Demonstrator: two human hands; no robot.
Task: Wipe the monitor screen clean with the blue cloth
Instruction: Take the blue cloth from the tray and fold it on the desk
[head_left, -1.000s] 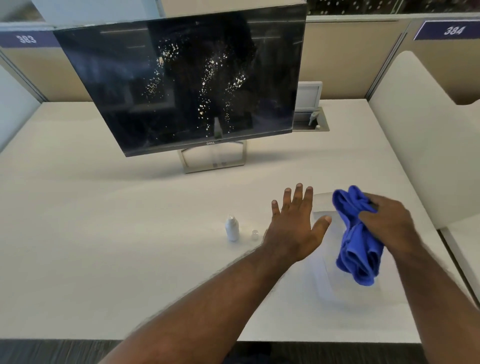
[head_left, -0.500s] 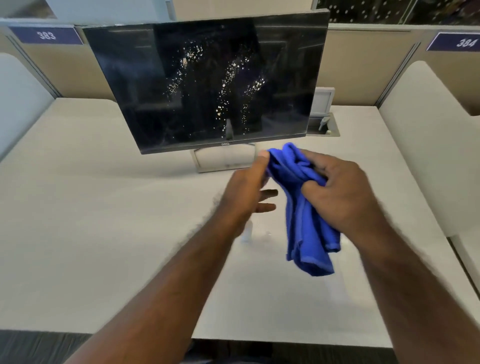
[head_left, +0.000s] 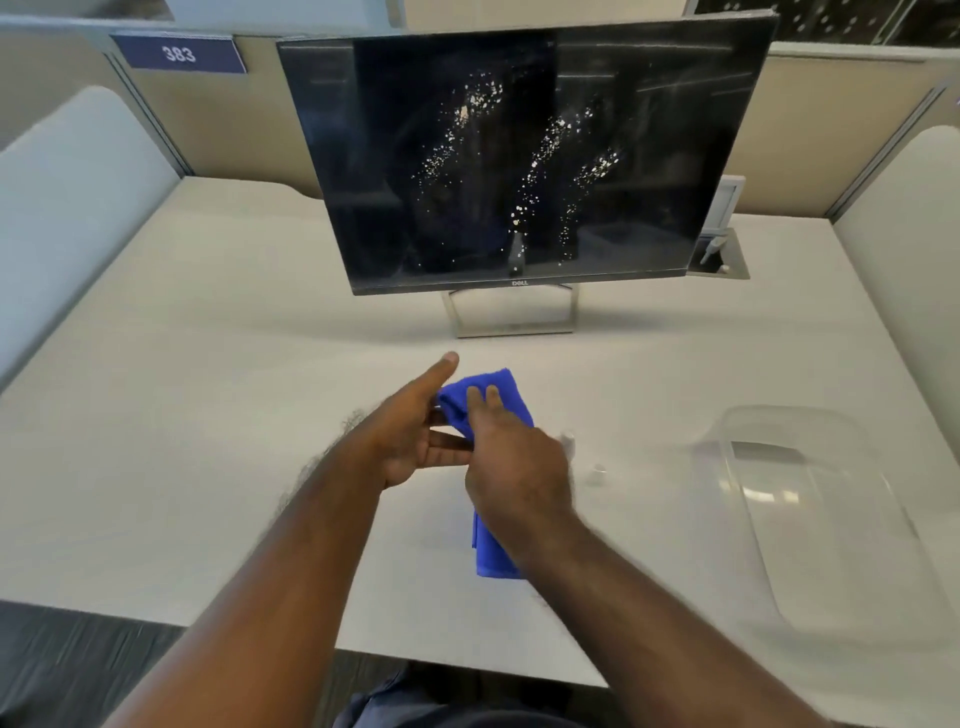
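The dark monitor (head_left: 519, 156) stands on its metal foot at the back of the desk, its screen speckled with white spots in the middle. In front of it, above the desk, both hands hold the blue cloth (head_left: 506, 397). My right hand (head_left: 514, 467) grips the cloth from above, and a fold hangs down below the wrist. My left hand (head_left: 415, 436) touches the cloth's upper left part, thumb raised and fingers under it. Both hands are well short of the screen.
A clear plastic container (head_left: 810, 499) lies on the desk at the right. A small white spray bottle (head_left: 569, 444) and its cap (head_left: 597, 474) sit just right of my right hand. A cable box (head_left: 719, 257) is behind the monitor. Padded dividers flank the white desk (head_left: 208, 415).
The view has shifted left. Both hands with the cloth have dropped lower toward the desk, and the right hand now covers more of the cloth.
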